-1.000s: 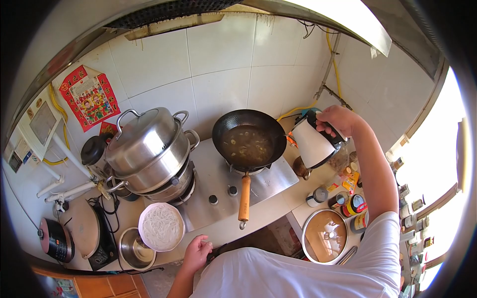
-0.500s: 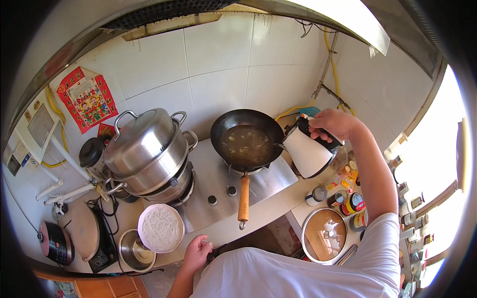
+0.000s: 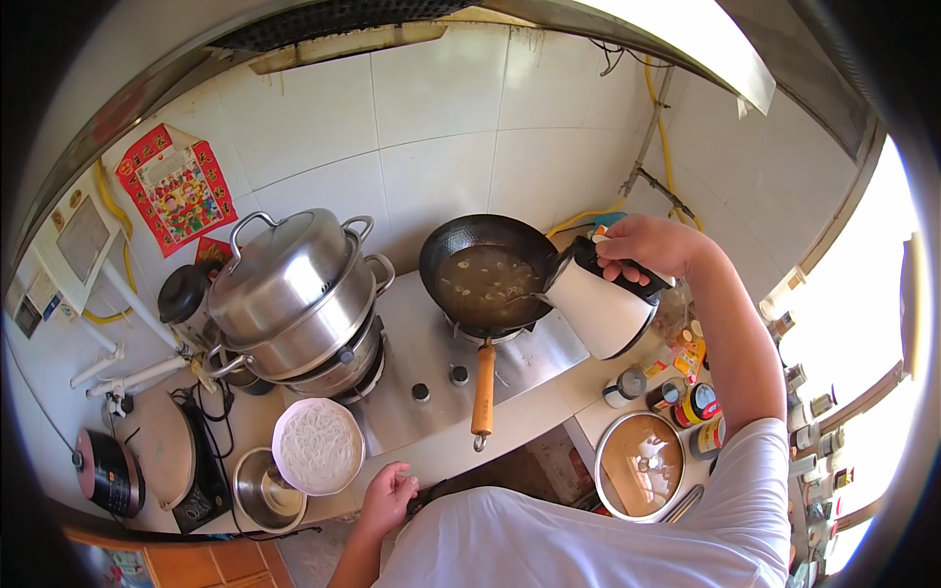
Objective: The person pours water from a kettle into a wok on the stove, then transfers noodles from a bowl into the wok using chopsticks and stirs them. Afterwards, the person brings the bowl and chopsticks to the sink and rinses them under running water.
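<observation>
My right hand [image 3: 642, 250] is wrapped round the black handle of a white kettle [image 3: 598, 304], which is tilted with its spout over the right rim of a dark wok [image 3: 472, 230]. Brownish liquid with pale pieces [image 3: 487, 281] lies in the wok, and its wooden handle [image 3: 483, 392] points toward me. My left hand [image 3: 390, 493] hangs by the counter's front edge with its fingers curled together; whether anything is in them is hidden. Just left of it stands a pink-rimmed bowl of white noodles [image 3: 319, 447].
A large steel steamer [image 3: 289, 294] covers the left burner of the stove [image 3: 431, 377]. Left of the noodle bowl are a steel bowl [image 3: 265, 500] and a rice cooker [image 3: 106, 475]. A round metal basin [image 3: 642, 465] and several jars [image 3: 694, 404] stand on the right.
The kettle in my right hand has shifted left and tilted further, bringing its spout over the wok. My left hand has hardly moved.
</observation>
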{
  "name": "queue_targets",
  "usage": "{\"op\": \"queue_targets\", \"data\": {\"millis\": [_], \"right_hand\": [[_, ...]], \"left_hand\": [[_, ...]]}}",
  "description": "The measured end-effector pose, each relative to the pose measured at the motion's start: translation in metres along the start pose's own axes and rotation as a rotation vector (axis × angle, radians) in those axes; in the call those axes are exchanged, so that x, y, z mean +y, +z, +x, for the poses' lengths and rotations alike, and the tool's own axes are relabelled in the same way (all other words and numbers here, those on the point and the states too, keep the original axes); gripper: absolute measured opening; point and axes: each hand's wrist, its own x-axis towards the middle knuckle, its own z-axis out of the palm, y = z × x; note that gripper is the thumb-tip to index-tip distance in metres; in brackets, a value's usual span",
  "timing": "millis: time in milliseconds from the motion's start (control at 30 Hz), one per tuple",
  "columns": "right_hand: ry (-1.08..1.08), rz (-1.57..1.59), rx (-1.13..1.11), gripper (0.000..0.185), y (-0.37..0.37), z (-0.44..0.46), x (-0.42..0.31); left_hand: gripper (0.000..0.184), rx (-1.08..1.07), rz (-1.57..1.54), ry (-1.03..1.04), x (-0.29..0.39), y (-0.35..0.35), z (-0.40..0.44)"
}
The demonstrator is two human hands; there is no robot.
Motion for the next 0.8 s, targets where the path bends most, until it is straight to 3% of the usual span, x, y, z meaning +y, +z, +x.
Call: {"op": "queue_targets", "data": {"millis": [800], "right_hand": [[-0.004, -0.100, -0.010, 0.030, -0.007, -0.002, -0.014]], "left_hand": [[0.032, 0.012, 0.005, 0.025, -0.004, -0.003, 0.004]]}}
